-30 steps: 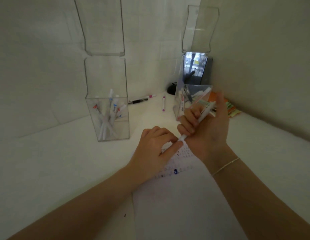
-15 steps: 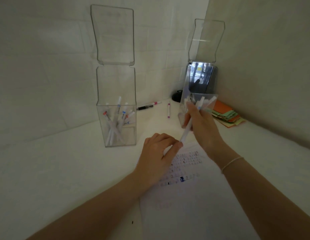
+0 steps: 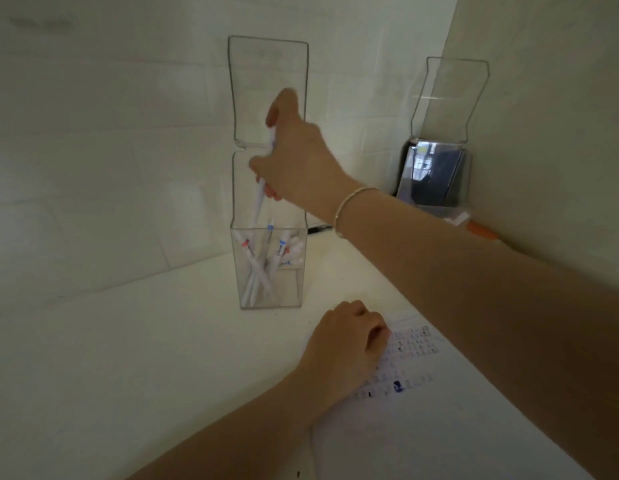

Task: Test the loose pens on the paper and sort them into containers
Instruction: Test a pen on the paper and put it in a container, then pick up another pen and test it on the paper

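My right hand [image 3: 294, 157] reaches across to the left and holds a white pen [image 3: 261, 195] upright, tip down, just above the open top of the clear left container [image 3: 239, 271]. Several white pens with red or blue marks stand inside that container. My left hand [image 3: 346, 344] rests with curled fingers on the top left corner of the white paper [image 3: 439, 427], which carries rows of small ink test marks. A second clear container [image 3: 436, 181] stands at the back right corner, partly hidden behind my right forearm.
Both containers have tall clear lids standing open against the wall. A black pen [image 3: 318, 229] lies on the table behind my right wrist. An orange item [image 3: 481, 230] shows beside the right container. Walls close in at the back and right.
My right hand has carried the white pen from near the right container, over the paper, across to above the left container. My left hand has stayed on the paper.
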Available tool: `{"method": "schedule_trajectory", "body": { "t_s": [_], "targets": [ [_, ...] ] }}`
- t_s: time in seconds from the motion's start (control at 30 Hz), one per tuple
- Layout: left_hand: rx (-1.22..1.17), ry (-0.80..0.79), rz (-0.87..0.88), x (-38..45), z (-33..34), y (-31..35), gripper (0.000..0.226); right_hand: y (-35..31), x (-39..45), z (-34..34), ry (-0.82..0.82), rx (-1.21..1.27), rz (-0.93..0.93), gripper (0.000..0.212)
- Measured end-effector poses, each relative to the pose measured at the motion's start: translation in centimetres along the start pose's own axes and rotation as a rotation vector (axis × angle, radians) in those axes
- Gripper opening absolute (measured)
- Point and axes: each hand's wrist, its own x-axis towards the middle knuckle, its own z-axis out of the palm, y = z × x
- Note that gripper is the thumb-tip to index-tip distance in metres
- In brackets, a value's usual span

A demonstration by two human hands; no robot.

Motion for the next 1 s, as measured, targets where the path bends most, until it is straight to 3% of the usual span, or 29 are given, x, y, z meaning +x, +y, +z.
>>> {"method": "schedule_trajectory", "body": {
  "t_s": [0.07,0.1,0.17,0.27,0.33,0.37,0.43,0.5,0.57,0.63,0.7,0.8,0.9,1.0],
  "targets": [
    [-0.009,0.0,-0.008,0.0,-0.1,0.2,0.022,0.5,0.3,1.4,-0.156,-0.135,0.043,0.062],
    [-0.017,0.004,-0.007,0.0,-0.2,0.2,0.023,0.7,0.2,2.0,-0.235,-0.189,0.05,0.054],
    [-0.018,0.01,0.002,0.1,-0.4,0.2,0.024,1.6,-0.2,2.6,-0.446,-0.39,0.023,0.017],
    [-0.012,0.024,0.013,0.2,-0.3,0.1,0.026,1.7,-0.9,3.2,-0.601,-0.805,-0.152,0.022],
    [0.014,0.044,0.032,0.1,0.0,-0.2,0.023,1.2,-0.7,2.5,-0.435,-0.677,-0.182,0.024],
    [0.025,0.049,0.036,0.1,0.2,-0.3,0.023,1.0,0.0,1.8,-0.25,-0.529,-0.135,0.023],
    [0.033,0.047,0.035,0.0,0.4,-0.6,0.027,0.8,2.1,-0.1,0.289,-0.311,-0.152,0.02],
    [0.049,0.043,0.037,0.1,0.4,-0.6,0.028,1.7,3.6,-2.4,0.701,-0.086,-0.153,0.015],
    [0.029,0.032,0.019,0.2,0.3,-0.6,0.028,3.9,4.2,-3.4,0.834,0.087,-0.004,0.01],
    [-0.011,0.027,-0.01,0.3,0.3,-0.7,0.026,7.7,4.2,-2.7,0.699,0.03,0.211,0.009],
    [-0.053,0.019,-0.049,0.4,0.2,-0.7,0.024,12.0,3.4,-0.9,0.301,-0.24,0.353,0.018],
    [-0.137,-0.004,-0.133,0.5,0.0,-0.7,0.021,15.2,1.7,1.7,-0.271,-0.5,0.389,0.038],
    [-0.19,-0.001,-0.198,0.6,-0.3,-0.5,0.018,15.2,0.3,3.6,-0.488,-0.607,0.321,0.043],
    [-0.272,-0.014,-0.264,0.7,-0.7,-0.3,0.016,14.6,-0.2,4.6,-0.54,-0.685,0.322,0.036]
  ]
}}
